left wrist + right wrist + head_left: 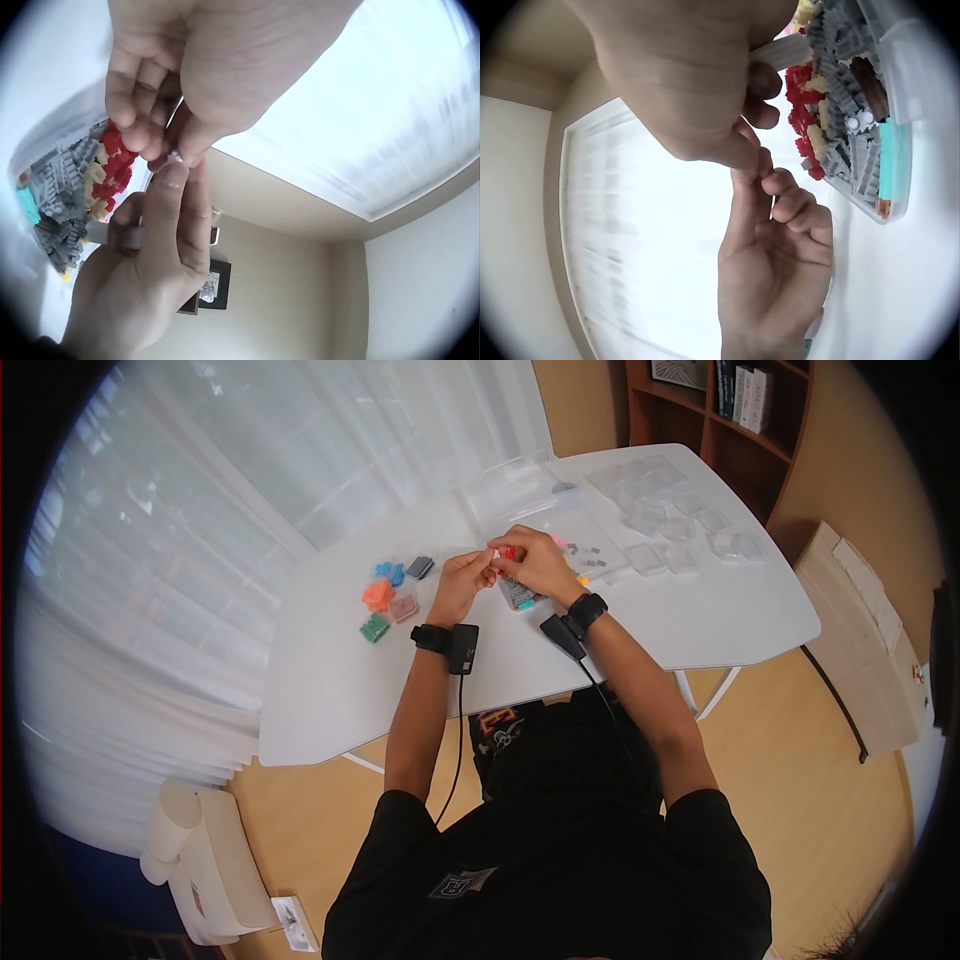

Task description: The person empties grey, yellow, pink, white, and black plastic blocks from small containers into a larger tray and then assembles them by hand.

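Observation:
Both hands meet fingertip to fingertip above the table. In the left wrist view, a tiny white piece [174, 157] shows between the thumb and fingers of the left hand [225, 67] and those of the right hand [150, 255]; both pinch at it. A translucent strip [784, 51] is also tucked in the curled fingers of the right hand [682, 82], seen in the right wrist view. The left hand [776, 262] is below it there. Beside the hands, a clear container holds grey bricks [844, 82], red bricks [802, 112], cream pieces and a turquoise piece [887, 161].
On the white table [340, 690], blue [390, 572], orange [378, 595] and green pieces [374, 627] and a dark block [419, 567] lie at left. Several clear small boxes [645, 559] spread over the right side. Cables run from both wrist cameras.

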